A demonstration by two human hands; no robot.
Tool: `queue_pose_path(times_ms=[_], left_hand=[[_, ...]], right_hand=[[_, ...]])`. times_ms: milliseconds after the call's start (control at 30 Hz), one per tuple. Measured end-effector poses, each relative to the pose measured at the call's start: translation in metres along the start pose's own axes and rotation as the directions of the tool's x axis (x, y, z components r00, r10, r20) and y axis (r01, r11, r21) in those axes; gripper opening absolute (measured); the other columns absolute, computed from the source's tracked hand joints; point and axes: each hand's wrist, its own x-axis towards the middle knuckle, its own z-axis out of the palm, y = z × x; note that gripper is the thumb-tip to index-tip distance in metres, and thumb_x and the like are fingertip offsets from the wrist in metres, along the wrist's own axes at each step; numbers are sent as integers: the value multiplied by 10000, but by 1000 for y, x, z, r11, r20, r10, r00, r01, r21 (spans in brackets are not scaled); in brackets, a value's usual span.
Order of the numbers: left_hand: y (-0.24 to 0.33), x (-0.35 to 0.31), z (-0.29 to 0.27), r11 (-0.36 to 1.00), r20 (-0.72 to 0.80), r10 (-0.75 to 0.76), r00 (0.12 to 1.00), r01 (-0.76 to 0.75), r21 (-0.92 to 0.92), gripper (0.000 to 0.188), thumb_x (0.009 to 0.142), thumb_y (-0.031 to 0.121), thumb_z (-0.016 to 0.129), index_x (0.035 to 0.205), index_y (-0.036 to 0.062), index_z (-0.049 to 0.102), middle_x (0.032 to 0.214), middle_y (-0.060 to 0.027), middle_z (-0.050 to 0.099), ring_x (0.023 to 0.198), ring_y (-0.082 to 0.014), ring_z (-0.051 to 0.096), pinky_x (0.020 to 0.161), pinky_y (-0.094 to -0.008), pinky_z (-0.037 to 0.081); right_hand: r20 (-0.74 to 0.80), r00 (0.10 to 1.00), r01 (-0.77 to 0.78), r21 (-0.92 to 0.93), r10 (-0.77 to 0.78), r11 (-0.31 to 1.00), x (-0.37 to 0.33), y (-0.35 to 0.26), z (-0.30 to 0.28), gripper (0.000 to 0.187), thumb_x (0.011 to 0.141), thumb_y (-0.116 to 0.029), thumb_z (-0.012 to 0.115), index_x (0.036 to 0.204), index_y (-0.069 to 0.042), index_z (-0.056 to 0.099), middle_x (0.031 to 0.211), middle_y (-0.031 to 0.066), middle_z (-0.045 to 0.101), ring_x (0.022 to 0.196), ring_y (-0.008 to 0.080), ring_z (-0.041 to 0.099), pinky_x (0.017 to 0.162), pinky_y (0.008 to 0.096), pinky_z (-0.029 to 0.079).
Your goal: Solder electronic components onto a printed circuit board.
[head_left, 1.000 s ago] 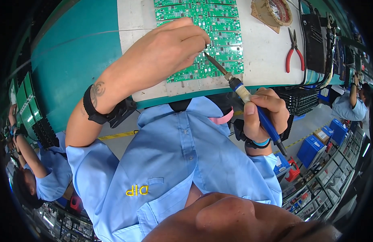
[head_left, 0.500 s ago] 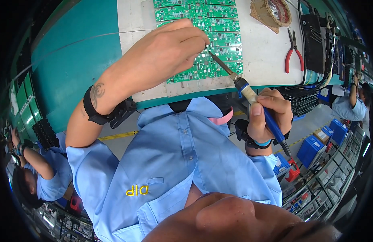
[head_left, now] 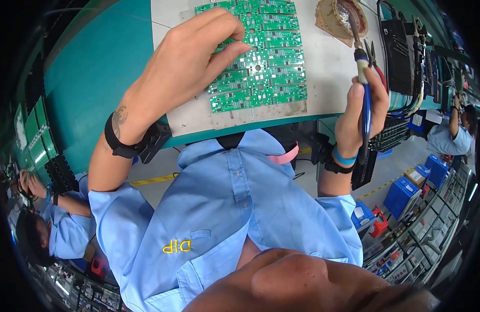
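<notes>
The left hand [head_left: 190, 60] is over the green circuit-board panel [head_left: 279, 75] on the bench [head_left: 102, 78], fingers at its left half; whether they grip the thin wire [head_left: 154, 22] cannot be told. The right hand [head_left: 349, 119] has its fingers clamped around the soldering iron [head_left: 362, 70], right of the panel.

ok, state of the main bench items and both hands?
Green rectangular circuit-board panel, flat on white mat
Left hand, fingers bent over the panel
Round brown container, open, silvery material inside
Blue-handled soldering iron, tip at container, contact unclear
Right hand, closed around the iron
Red-handled metal pliers, lying flat, partly hidden
</notes>
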Motion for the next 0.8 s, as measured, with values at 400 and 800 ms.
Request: queue_pose_path(times_ms=[400,800], left_hand=[[-7,4,12,977,77,212,974,-209,-39,208,807,-42,708,997,-17,628,1000,-106,670,962,-293,639,805,-397,558],[-5,-1,14,983,123,176,977,-169,-66,228,795,-52,700,1018,-27,661,1024,-106,698,986,-279,649,831,-384,572]], right_hand=[[257,966,-36,246,-29,969,-31,-33,-24,244,922,-101,706,1061,69,599,804,121,624,674,157,546,657,294,449],[315,949,-53,247,-28,968,-33,-33,-16,217,906,-84,712,1011,65,594,803,148,641,698,193,576,652,314,466]])
